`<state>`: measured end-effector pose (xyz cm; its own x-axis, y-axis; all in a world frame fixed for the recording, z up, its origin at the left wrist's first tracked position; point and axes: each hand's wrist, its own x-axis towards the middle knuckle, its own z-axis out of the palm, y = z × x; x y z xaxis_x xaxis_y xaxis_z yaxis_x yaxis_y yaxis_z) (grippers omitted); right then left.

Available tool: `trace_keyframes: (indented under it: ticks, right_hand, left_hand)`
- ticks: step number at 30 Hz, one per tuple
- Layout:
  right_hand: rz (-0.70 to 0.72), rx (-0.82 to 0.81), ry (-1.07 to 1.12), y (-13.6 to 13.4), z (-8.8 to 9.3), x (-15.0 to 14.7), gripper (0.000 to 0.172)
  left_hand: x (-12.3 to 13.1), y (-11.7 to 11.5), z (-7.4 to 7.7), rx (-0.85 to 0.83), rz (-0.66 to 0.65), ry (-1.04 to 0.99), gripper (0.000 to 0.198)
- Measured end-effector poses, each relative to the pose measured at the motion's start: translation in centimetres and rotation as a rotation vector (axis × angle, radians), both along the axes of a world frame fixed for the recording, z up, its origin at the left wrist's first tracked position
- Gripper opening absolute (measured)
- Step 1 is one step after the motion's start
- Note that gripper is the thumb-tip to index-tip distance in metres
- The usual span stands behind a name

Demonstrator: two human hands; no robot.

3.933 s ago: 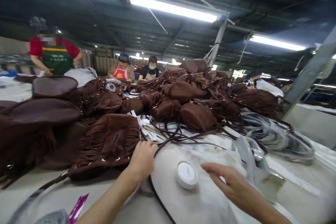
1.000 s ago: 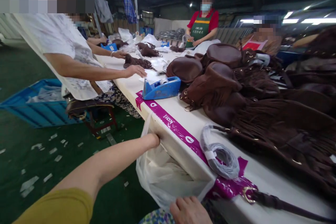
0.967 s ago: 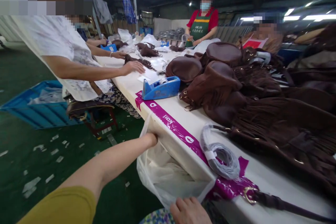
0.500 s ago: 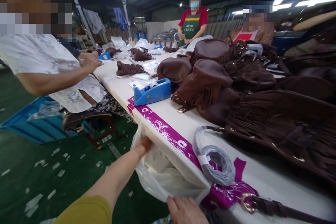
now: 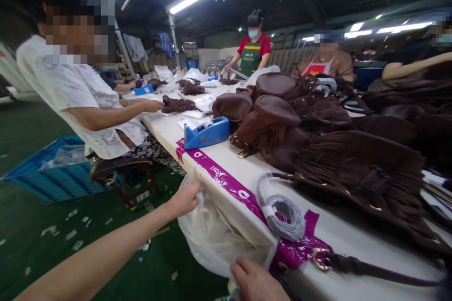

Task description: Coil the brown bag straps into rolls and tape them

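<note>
A translucent plastic bag hangs along the near edge of the white table, its mouth facing up. My left hand is closed on the bag's far rim. My right hand has its fingers curled at the near rim, closed on the plastic; its fingertips are partly hidden. Above the bag, a strip of purple printed tape runs along the table edge. A grey wrapped coil of strap lies beside the tape. Brown fringed leather bags are heaped farther in, and a dark strap with a gold buckle lies close to my right hand.
A blue tape dispenser stands on the table near its left edge. A co-worker in a white shirt sits at left by a blue crate. A person in a green apron stands at the far end. Scraps litter the green floor.
My left hand has come up out of the plastic bag to its rim. My right hand stays near the same rim. The co-worker at left now reaches to a brown bag. The view has shifted.
</note>
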<state>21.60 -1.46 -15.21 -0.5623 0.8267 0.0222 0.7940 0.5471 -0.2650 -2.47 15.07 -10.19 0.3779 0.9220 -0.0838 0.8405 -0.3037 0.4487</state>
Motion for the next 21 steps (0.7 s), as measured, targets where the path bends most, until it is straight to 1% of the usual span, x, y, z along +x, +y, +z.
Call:
trace_keyframes:
  ticks: [2, 3, 6, 8, 10, 12, 13, 15, 16, 18, 20, 21]
  right_hand:
    - [0.010, -0.020, 0.162, 0.3, 1.1, 0.1, 0.034]
    - [0.020, 0.001, 0.260, 0.4, 1.6, 0.0, 0.034]
    - [0.063, 0.123, 0.504, 1.1, 3.5, -1.0, 0.034]
    - [0.061, 0.242, 0.566, 1.8, 5.2, -2.0, 0.039]
    - [-0.015, 0.411, 0.541, 2.4, 7.3, -2.9, 0.049]
    - [-0.106, 0.603, 0.434, 3.2, 9.8, -3.4, 0.062]
    - [-0.117, 0.693, 0.367, 3.6, 11.2, -3.4, 0.065]
    - [-0.068, 0.850, 0.238, 4.3, 14.0, -2.9, 0.065]
    - [-0.029, 0.925, 0.187, 4.6, 15.5, -2.3, 0.062]
    - [0.014, 1.089, 0.114, 4.9, 18.7, -0.6, 0.048]
    - [0.026, 1.237, 0.033, 4.5, 21.8, 1.5, 0.031]
    - [0.033, 1.289, -0.012, 4.0, 23.2, 2.6, 0.024]
  left_hand:
    - [0.1, -0.7, 1.9, 0.060, 0.004, 0.003, 0.015]
    - [0.3, -0.9, 2.8, 0.080, 0.006, 0.003, 0.015]
    - [1.0, -1.6, 5.7, 0.117, 0.004, 0.006, 0.012]
    - [1.6, -1.9, 7.8, 0.136, -0.006, 0.012, 0.012]
    - [2.3, -2.2, 10.2, 0.147, -0.038, 0.015, 0.012]
    - [3.4, -2.2, 13.0, 0.152, -0.096, 0.006, 0.011]
    - [4.1, -2.2, 14.5, 0.155, -0.134, -0.001, 0.011]
    - [6.0, -2.1, 18.0, 0.144, -0.259, -0.029, 0.012]
    - [7.0, -2.0, 19.9, 0.120, -0.347, -0.048, 0.013]
    - [9.3, -2.0, 23.7, 0.042, -0.532, -0.086, 0.011]
    - [11.7, -2.1, 27.2, -0.031, -0.671, -0.111, 0.008]
    - [13.0, -2.2, 28.6, -0.064, -0.727, -0.119, 0.007]
